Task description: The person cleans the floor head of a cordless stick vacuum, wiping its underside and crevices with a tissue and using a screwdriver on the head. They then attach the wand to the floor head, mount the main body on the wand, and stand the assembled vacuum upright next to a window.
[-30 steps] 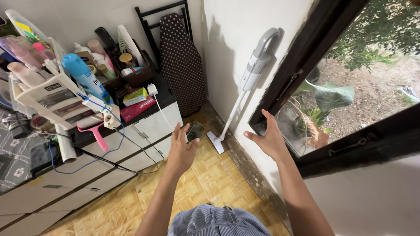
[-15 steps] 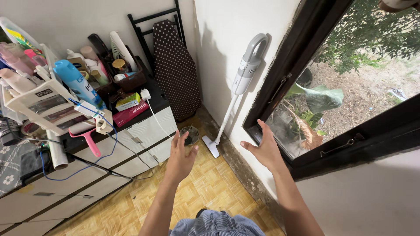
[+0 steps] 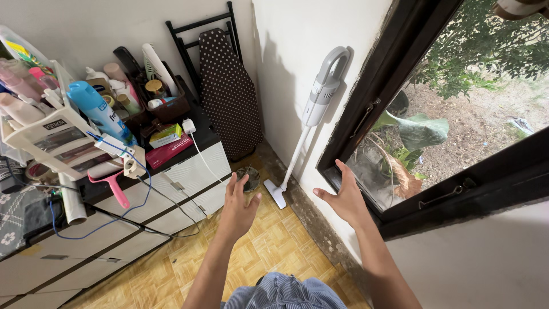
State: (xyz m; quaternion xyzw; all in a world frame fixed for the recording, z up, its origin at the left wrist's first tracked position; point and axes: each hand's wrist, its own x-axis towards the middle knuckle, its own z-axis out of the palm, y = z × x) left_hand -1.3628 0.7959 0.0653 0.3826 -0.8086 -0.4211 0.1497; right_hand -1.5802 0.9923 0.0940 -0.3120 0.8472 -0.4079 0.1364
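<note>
My left hand (image 3: pixel 238 209) is stretched out over the parquet floor, fingers spread, holding nothing. My right hand (image 3: pixel 343 197) is also open and empty, raised close to the lower corner of the dark window frame (image 3: pixel 366 120) without clearly touching it. A white and grey stick vacuum (image 3: pixel 311 114) leans on the white wall between the two hands, its head (image 3: pixel 275 193) on the floor just beyond my left hand. A small dark round object (image 3: pixel 250 174) lies on the floor beside the vacuum head.
A low white drawer unit (image 3: pixel 171 189) with a black top runs along the left, crowded with bottles, a plastic organiser, cables and a pink scraper (image 3: pixel 114 191). A dotted ironing board (image 3: pixel 226 91) leans in the corner. The open window pane (image 3: pixel 474 183) juts inward at right.
Both hands have drifted slightly lower and toward me; my right hand has come away from the window frame's corner. The view has shifted a little to the right.
</note>
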